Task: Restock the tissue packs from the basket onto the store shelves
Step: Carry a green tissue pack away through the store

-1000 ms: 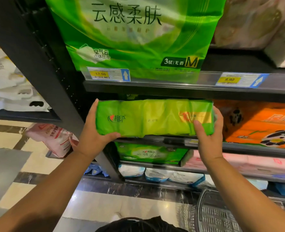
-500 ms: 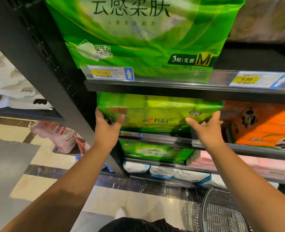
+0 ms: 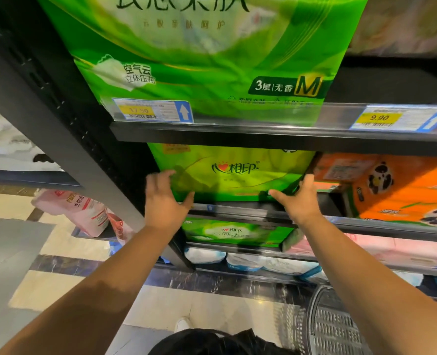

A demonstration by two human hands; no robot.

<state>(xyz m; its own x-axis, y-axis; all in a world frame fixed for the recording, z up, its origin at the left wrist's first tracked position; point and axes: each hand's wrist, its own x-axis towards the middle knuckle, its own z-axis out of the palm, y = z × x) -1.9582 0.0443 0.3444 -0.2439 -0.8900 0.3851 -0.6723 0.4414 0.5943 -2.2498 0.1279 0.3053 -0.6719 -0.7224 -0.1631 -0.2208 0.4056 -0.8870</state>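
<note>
- Head view: one green pack (image 3: 237,170) is stood on the middle shelf (image 3: 237,210).
- Two spread, flat hands are pressed on its lower corners: left hand (image 3: 164,198), right hand (image 3: 300,201).
- It is hemmed by one post (image 3: 58,139) at left and one orange pack (image 3: 402,190) at right.

Green tissue pack (image 3: 237,172), orange pack (image 3: 402,185)

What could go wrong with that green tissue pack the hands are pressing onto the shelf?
Maybe a few things. The green pack sits close beside the orange pack, so it might jam or nudge it. It nearly fills the gap under the upper shelf, so its wrapper could snag. If the left hand and right hand let go too soon, it may tip forward.
</note>
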